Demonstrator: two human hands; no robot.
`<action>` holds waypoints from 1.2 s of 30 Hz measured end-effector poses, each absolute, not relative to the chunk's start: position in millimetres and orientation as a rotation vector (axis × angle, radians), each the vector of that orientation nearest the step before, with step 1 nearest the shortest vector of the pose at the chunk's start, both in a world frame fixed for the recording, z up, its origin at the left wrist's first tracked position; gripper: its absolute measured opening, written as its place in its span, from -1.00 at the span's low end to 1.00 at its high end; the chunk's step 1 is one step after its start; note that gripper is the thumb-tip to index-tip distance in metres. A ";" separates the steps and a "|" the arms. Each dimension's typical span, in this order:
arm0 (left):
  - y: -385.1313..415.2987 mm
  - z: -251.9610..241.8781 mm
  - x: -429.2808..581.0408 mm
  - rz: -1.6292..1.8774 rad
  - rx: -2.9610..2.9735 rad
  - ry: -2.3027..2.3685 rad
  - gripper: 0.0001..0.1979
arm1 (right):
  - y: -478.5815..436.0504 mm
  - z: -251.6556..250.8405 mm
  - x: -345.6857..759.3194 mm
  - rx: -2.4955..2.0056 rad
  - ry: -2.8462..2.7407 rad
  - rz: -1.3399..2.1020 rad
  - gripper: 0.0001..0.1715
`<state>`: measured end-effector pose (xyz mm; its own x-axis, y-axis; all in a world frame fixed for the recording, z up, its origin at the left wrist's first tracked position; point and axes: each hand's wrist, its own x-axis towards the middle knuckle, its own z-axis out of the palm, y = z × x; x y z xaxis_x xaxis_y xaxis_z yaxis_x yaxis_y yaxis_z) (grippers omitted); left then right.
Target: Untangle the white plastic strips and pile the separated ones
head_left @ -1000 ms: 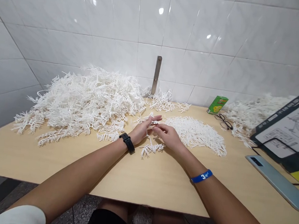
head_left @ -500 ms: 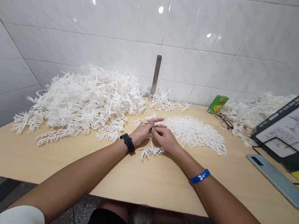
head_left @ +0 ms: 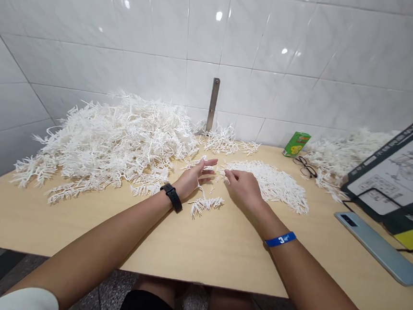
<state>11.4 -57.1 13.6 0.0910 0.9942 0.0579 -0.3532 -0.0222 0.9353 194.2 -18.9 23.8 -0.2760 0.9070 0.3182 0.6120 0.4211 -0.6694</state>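
Note:
My left hand (head_left: 190, 180), with a black band at the wrist, grips a white plastic branch sprig (head_left: 206, 204). Its feathery end pokes out below the palm, and more twigs show by the thumb. Some of its fingers point right, apart. My right hand (head_left: 243, 188), wearing a blue wristband, is closed in a pinch a short way to the right. Whatever its fingertips hold is too small to make out. Just behind it lies a flat, fan-shaped heap of small white pieces (head_left: 281, 188). Tiny white bits are scattered between the hands.
A big heap of white branching sprigs (head_left: 121, 142) covers the left of the wooden table (head_left: 198, 251). Several stems (head_left: 222, 139) lie by a metal bar (head_left: 213, 105). Rightward are a green box (head_left: 296, 144), glasses (head_left: 305, 167), a phone (head_left: 379, 247) and a printed carton (head_left: 400, 177).
My right hand has come away from the left and moved right, its fingers still pinched. My left hand keeps the sprig. The whole view has shifted slightly.

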 end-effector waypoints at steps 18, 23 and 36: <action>-55.5 3.4 17.2 1.191 1.062 0.786 -0.51 | -26.1 5.6 164.0 -0.800 -1.865 1.256 -0.60; -51.8 -1.2 19.4 1.316 1.063 0.886 -0.47 | -41.3 11.5 159.3 -0.715 -1.937 1.361 -0.63; -54.9 10.6 10.1 1.345 0.992 0.854 -0.59 | -11.6 16.2 194.2 -1.278 -1.963 0.635 -0.65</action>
